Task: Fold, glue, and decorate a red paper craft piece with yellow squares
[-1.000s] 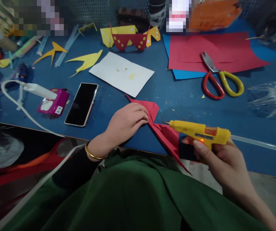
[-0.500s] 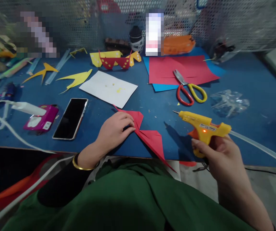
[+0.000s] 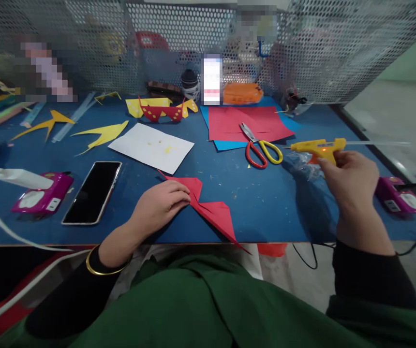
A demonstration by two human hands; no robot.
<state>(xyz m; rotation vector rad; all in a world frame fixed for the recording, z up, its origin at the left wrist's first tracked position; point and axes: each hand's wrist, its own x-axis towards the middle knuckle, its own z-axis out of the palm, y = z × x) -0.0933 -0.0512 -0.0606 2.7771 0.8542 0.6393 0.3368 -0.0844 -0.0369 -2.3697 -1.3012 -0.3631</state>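
For neat work, L hand (image 3: 157, 205) pinches red paper (image 3: 217, 217) at its narrow middle, near the table (image 3: 269, 212) edge, & should press it gently, while R hand (image 3: 355, 179), w/ glue gun (image 3: 311, 146) in its grip, must point the prob. hot tip (image 3: 287, 147) away from fingers (image 3: 179, 196).

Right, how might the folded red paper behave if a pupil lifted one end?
The folded red paper would probably feel light, being thin sheet. Its creases may stiffen it slightly, but the narrow tip overhanging the table would likely bend easily.
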